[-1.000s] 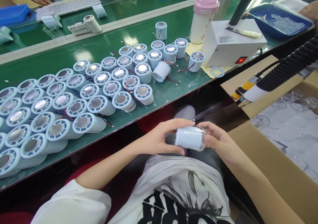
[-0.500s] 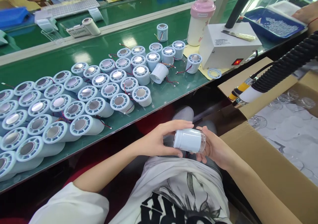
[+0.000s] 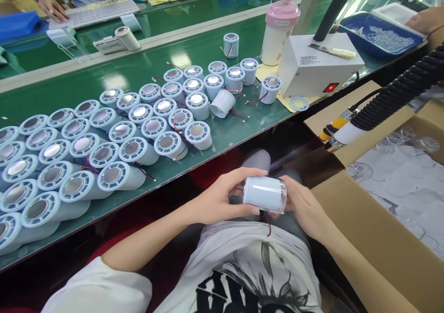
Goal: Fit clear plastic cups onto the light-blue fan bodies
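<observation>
Head view: at lower centre of the frame, over the lap, the left hand [image 3: 222, 197] and right hand [image 3: 301, 206] each have a closed grip on opposite ends of one white cylindrical housing [image 3: 264, 193] lying sideways, a red-and-black wire [image 3: 268, 224] hanging beneath it. Across the left and centre, the green desk [image 3: 104, 79] carries many like housings [image 3: 138, 123] in rows, faces up. At right stand a white box [image 3: 321, 63] and an open carton [image 3: 398, 183].
</observation>
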A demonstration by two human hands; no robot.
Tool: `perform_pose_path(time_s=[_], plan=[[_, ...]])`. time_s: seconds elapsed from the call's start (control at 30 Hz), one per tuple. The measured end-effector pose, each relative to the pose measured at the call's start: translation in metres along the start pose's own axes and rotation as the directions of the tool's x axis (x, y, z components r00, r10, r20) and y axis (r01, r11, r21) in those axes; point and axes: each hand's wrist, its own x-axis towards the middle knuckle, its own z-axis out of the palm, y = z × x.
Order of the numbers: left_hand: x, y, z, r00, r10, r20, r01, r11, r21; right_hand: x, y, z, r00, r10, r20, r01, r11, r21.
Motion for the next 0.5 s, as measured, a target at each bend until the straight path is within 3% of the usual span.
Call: perform_pose_path(time_s=[0.03,0.07,0.13,0.17,0.2,0.23,0.27,0.37,0.43,0.5], plan=[[0.0,0.002,0.001,0.999,-0.034,-0.004,0.034,0.999,-0.027,-0.001,0.001,-0.002,0.976,-0.197,-0.092,0.183,0.972,-0.146],[-0.001,0.003,0.001,0.998,-0.062,-0.007,0.062,0.997,-0.054,-0.003,0.003,-0.004,0.914,-0.392,-0.107,0.349,0.892,-0.288],[-0.001,0.004,0.001,0.994,-0.106,0.0,0.105,0.99,-0.094,-0.004,0.004,-0.007,0.742,-0.668,0.053,0.614,0.645,-0.455],[0.0,0.005,0.001,0.992,-0.123,0.012,0.123,0.987,-0.104,-0.004,0.004,-0.009,0.665,-0.731,0.15,0.698,0.538,-0.473],[0.0,0.005,0.0,0.99,-0.136,0.027,0.138,0.985,-0.107,-0.005,0.004,-0.01,0.624,-0.75,0.218,0.742,0.481,-0.466],[0.0,0.005,-0.001,0.989,-0.142,0.043,0.145,0.984,-0.103,-0.005,0.004,-0.011,0.627,-0.741,0.243,0.75,0.489,-0.445],[0.0,0.005,-0.002,0.989,-0.139,0.059,0.144,0.985,-0.093,-0.005,0.005,-0.011,0.673,-0.704,0.229,0.724,0.561,-0.402],[0.0,0.006,-0.005,0.991,-0.087,0.106,0.094,0.993,-0.066,-0.007,0.005,-0.011,0.87,-0.468,0.153,0.485,0.869,-0.101],[-0.001,0.007,-0.006,0.99,-0.066,0.125,0.076,0.994,-0.075,-0.009,0.006,-0.012,0.925,-0.348,0.156,0.337,0.937,0.094],[-0.002,0.006,-0.007,0.986,-0.085,0.142,0.102,0.988,-0.119,-0.01,0.007,-0.013,0.947,-0.284,0.149,0.265,0.955,0.134]])
